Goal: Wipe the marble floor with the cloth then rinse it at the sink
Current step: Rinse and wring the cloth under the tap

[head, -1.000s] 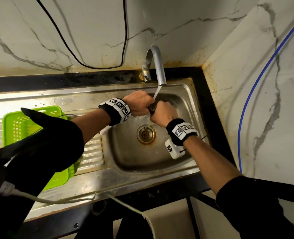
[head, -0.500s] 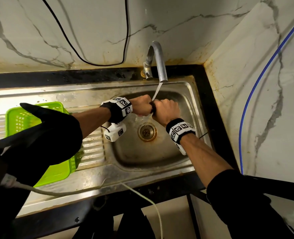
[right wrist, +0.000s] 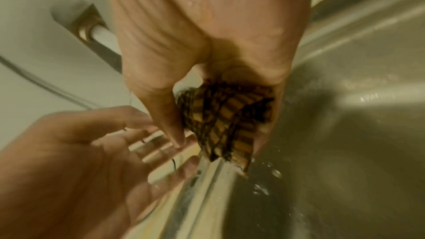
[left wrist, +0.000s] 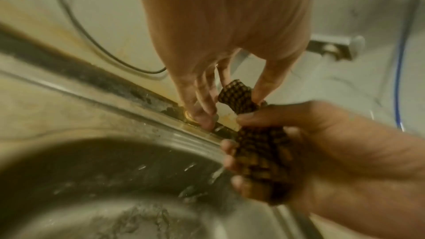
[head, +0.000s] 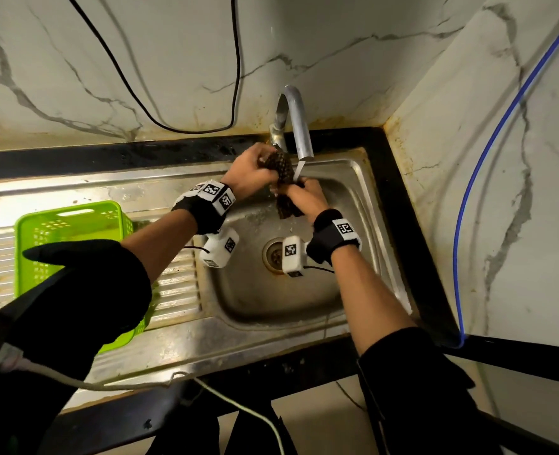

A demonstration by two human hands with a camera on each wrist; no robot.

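A dark checked cloth (head: pixel 282 167) hangs over the steel sink (head: pixel 271 303), right under the spout of the faucet (head: pixel 299 126). A thin stream of water runs onto it. My right hand (head: pixel 299 192) grips the cloth's (right wrist: pixel 225 115) middle in a fist, and a short end hangs below. My left hand (head: pixel 266 159) is up by the faucet base. Its thumb and nearly straight fingers pinch the cloth's (left wrist: pixel 236 94) top end. Both wrist views are blurred.
A green plastic basket (head: pixel 71 221) stands on the drainboard at the left. The drain (head: pixel 273 254) sits in the basin below my hands. A black cable (head: pixel 235 77) loops down the marble wall behind. A blue hose (head: pixel 488 152) runs down the right wall.
Both hands were fists pressed together low over the drain, hiding the cloth. They have risen to the spout, the left hand moving up and back, and the cloth now shows between them.
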